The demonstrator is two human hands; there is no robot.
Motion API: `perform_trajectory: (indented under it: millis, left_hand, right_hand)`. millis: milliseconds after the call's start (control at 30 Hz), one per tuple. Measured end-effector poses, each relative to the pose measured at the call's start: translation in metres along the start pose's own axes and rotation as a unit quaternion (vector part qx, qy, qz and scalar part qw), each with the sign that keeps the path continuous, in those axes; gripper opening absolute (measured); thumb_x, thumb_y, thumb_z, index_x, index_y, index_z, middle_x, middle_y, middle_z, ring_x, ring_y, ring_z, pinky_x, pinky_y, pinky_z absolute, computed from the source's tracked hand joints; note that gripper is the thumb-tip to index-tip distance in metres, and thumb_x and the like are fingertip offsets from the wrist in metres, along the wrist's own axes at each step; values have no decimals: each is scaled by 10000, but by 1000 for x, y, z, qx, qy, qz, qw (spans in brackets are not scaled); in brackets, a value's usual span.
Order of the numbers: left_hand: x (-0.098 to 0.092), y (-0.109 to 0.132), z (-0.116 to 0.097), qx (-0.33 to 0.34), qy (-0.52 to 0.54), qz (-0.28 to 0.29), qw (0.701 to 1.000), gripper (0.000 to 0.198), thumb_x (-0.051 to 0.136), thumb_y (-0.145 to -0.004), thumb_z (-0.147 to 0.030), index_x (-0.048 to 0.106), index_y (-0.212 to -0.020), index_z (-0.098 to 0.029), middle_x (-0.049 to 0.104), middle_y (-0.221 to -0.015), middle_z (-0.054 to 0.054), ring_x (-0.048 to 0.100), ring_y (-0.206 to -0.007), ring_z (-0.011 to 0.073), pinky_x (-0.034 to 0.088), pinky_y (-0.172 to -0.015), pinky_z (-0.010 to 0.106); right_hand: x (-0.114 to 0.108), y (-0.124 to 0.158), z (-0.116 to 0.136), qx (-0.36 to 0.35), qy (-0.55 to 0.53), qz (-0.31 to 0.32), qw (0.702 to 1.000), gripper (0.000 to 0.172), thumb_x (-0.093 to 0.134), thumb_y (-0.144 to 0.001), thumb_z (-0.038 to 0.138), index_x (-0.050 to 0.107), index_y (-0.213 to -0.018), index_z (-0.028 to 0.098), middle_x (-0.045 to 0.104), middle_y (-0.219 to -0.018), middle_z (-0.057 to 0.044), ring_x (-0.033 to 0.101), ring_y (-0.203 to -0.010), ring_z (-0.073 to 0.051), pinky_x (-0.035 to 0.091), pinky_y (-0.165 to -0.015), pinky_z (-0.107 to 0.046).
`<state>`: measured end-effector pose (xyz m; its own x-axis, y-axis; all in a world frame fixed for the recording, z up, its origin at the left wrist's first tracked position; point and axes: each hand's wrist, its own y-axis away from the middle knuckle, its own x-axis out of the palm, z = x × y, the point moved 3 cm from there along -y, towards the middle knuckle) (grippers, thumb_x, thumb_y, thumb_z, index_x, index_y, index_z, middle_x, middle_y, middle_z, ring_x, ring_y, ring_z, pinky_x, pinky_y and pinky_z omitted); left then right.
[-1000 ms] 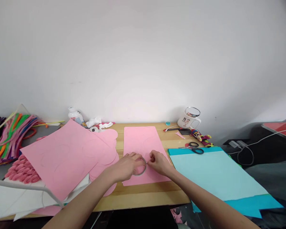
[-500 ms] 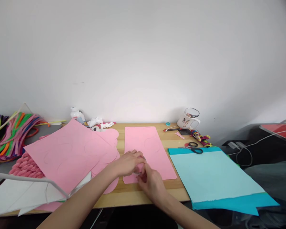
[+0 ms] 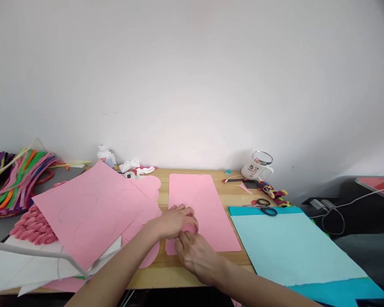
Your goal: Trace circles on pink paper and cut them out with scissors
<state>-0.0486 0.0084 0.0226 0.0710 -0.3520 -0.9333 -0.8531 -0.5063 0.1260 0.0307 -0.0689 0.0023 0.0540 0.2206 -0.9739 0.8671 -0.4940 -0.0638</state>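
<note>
A stack of pink paper sheets [image 3: 203, 213] lies in front of me, with faint curved pencil lines on its upper part. My left hand [image 3: 176, 221] curls its fingers round a small ring-like round object [image 3: 195, 224], pressed on the paper; pink shows through its middle. I cannot make out its exact kind. Just below, my right hand [image 3: 196, 256] is closed at the near edge of the ring, fingers pinched together. Whatever it holds is hidden behind the fingers.
To the left lie a tilted pink sheet [image 3: 92, 209], scalloped pink cutouts [image 3: 150, 198] and colourful pipe cleaners [image 3: 22, 179]. On the right are scissors [image 3: 265, 207], light blue paper [image 3: 294, 247] and a mug [image 3: 257, 166]. A white bottle [image 3: 106, 155] stands by the wall.
My right hand has moved slightly left and down round the ring, its back now turned upward. My left hand stays on the ring. The view has shifted a little.
</note>
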Motion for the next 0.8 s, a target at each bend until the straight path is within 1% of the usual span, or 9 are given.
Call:
perform_trajectory:
  millis: [133,267,367,433,500,567,633,700,800]
  left_hand:
    - [-1,0,-1,-10,0,-7,1000,213,557,-735,-136,609,-872,-291,513,-987,-2,444,-908,169,354,-776,277]
    - [-3,0,-4,-22,-5,4,1000,231,596,-723,-187,598,-929,-292,525,-1004,0,454,-918,182,364,-756,288]
    - [-5,2,-9,-30,-12,16,999,287,577,-727,-157,580,-984,-285,537,-1033,8,466,-941,194,378,-755,300]
    - [-6,2,-14,-34,-25,15,999,331,536,-723,-96,565,-1003,-271,544,-1024,20,481,-921,192,392,-742,301]
    - [-6,2,-21,-46,-45,10,998,328,484,-702,-25,563,-941,-236,546,-994,35,496,-882,190,408,-706,297]
    - [-3,-1,-28,-62,-80,9,995,314,448,-663,26,546,-855,-202,547,-955,53,508,-852,198,420,-663,296]
    - [2,-6,-32,-78,-116,11,990,324,453,-622,42,527,-841,-186,551,-956,76,522,-859,217,435,-650,306]
    - [8,-12,-34,-98,-136,11,986,369,492,-584,29,521,-888,-178,551,-1013,108,537,-898,247,452,-659,327]
    - [16,-21,-32,-130,-138,14,982,455,531,-535,9,520,-952,-173,525,-1125,156,558,-931,294,470,-612,341]
  right_hand:
    - [4,9,-2,14,15,6,1000,184,533,-619,-9,543,-753,118,549,-711,-113,493,-624,-221,272,-408,-307]
    - [12,29,-20,56,-18,32,998,226,542,-606,-29,533,-771,125,560,-739,-109,508,-633,-217,297,-413,-293]
    - [10,44,-47,116,-92,25,989,202,521,-679,-14,550,-808,138,594,-762,-77,535,-662,-192,376,-516,-281]
    - [2,49,-70,181,-170,-8,969,179,468,-783,29,575,-863,148,618,-783,-60,558,-699,-168,404,-596,-268]
    - [-8,48,-95,238,-231,-31,943,193,444,-817,64,605,-865,157,633,-806,-60,568,-705,-155,410,-624,-261]
    - [-18,38,-115,251,-289,-34,923,213,439,-808,70,623,-864,162,643,-833,-58,570,-714,-148,415,-638,-255]
    - [-25,18,-127,229,-346,14,910,239,415,-802,78,629,-882,148,641,-799,-54,567,-704,-142,422,-632,-251]
    - [-29,-7,-131,191,-376,55,905,253,424,-780,80,643,-881,154,648,-745,-26,572,-660,-124,430,-593,-229]
    - [-31,-48,-123,124,-403,128,898,232,506,-693,63,680,-804,169,668,-743,-1,591,-653,-115,429,-541,-196]
